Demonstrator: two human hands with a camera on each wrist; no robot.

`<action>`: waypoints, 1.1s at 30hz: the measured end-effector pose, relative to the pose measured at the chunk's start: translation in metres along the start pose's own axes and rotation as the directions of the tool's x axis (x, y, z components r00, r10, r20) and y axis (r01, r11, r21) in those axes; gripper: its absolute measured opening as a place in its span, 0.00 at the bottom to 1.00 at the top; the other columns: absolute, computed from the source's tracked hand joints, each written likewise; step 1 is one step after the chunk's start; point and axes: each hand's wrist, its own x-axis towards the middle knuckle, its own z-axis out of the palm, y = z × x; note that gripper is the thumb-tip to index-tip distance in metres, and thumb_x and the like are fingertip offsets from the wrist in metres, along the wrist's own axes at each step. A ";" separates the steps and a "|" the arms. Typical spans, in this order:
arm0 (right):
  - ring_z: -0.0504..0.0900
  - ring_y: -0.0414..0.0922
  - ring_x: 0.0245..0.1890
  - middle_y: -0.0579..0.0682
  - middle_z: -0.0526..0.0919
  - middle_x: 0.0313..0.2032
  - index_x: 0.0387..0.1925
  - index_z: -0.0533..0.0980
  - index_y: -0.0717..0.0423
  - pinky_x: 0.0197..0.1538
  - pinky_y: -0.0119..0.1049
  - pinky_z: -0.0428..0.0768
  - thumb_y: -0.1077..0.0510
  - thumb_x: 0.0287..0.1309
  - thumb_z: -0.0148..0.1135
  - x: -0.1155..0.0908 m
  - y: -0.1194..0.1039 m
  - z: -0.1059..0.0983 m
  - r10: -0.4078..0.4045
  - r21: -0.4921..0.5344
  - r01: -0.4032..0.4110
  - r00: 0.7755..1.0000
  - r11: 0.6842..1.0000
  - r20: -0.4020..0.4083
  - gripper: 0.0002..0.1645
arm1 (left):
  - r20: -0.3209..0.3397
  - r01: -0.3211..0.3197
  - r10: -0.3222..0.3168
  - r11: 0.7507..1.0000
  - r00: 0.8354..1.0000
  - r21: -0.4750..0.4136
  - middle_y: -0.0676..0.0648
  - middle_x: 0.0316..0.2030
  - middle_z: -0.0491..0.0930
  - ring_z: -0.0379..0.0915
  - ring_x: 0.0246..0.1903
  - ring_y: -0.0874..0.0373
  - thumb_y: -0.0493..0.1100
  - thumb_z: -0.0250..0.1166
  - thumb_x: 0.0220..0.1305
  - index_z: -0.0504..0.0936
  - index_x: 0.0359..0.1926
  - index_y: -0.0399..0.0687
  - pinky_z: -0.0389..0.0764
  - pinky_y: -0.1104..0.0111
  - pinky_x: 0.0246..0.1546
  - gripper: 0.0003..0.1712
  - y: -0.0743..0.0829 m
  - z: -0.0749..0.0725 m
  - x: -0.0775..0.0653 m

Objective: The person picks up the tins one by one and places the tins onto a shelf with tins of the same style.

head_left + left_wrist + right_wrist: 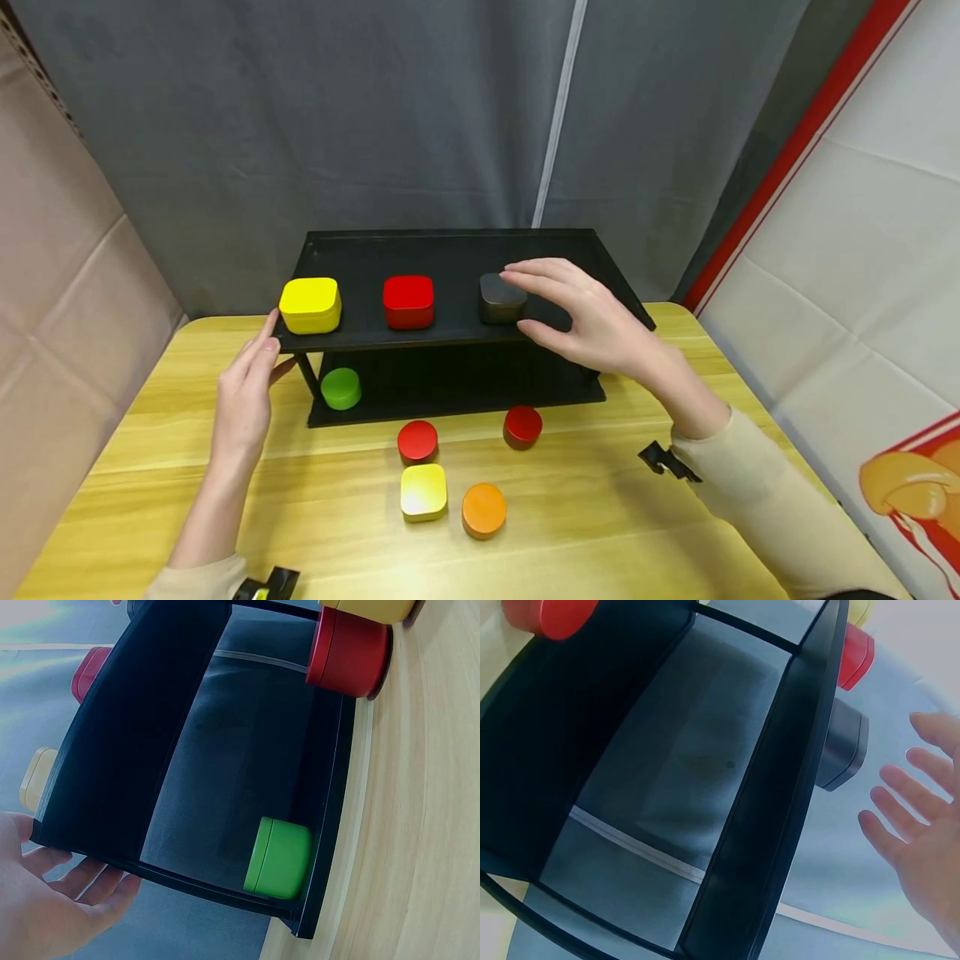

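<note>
My left hand (243, 392) holds the left end of a black two-tier shelf (450, 336) at its upper level. In the left wrist view the thumb lies over the edge and the fingers are under it. On the upper level stand a yellow rounded square box (311, 307), a red one (408, 302) and a black one (501, 300), in a row. Spread fingers of my right hand (585, 321) hover beside the black box, and the right wrist view shows a gap between them. A green round box (341, 389) sits at the left of the lower level.
On the wooden table (600, 517), before the shelf, are two red round boxes (417, 442), a pale yellow square box (423, 492) and an orange round box (483, 510). A grey curtain (420, 117) hangs behind. White panels (847, 275) flank the right side.
</note>
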 end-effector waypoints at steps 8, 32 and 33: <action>0.71 0.49 0.70 0.52 0.77 0.68 0.68 0.75 0.54 0.74 0.45 0.74 0.60 0.59 0.73 -0.009 -0.012 0.005 -0.047 0.027 0.049 0.998 0.998 -0.049 0.35 | -0.006 0.009 -0.009 1.000 1.000 0.007 0.58 0.80 0.57 0.58 0.77 0.59 0.55 0.44 0.83 0.64 0.77 0.57 0.78 0.89 0.54 0.28 0.000 -0.002 -0.001; 0.73 0.47 0.68 0.53 0.77 0.68 0.69 0.75 0.52 0.72 0.37 0.76 0.59 0.61 0.72 -0.026 -0.037 0.028 -0.102 0.074 0.105 0.994 0.992 -0.041 0.35 | -0.001 0.006 -0.006 1.000 1.000 -0.023 0.56 0.80 0.57 0.55 0.79 0.58 0.54 0.45 0.83 0.64 0.77 0.55 0.78 0.88 0.55 0.28 0.000 -0.003 -0.001; 0.74 0.47 0.68 0.53 0.77 0.68 0.69 0.75 0.52 0.72 0.37 0.77 0.59 0.61 0.72 -0.026 -0.038 0.029 -0.107 0.074 0.109 0.993 0.991 -0.040 0.35 | -0.002 0.007 -0.007 1.000 1.000 -0.023 0.56 0.80 0.57 0.56 0.79 0.58 0.54 0.45 0.83 0.64 0.77 0.55 0.78 0.88 0.55 0.28 0.000 -0.003 -0.001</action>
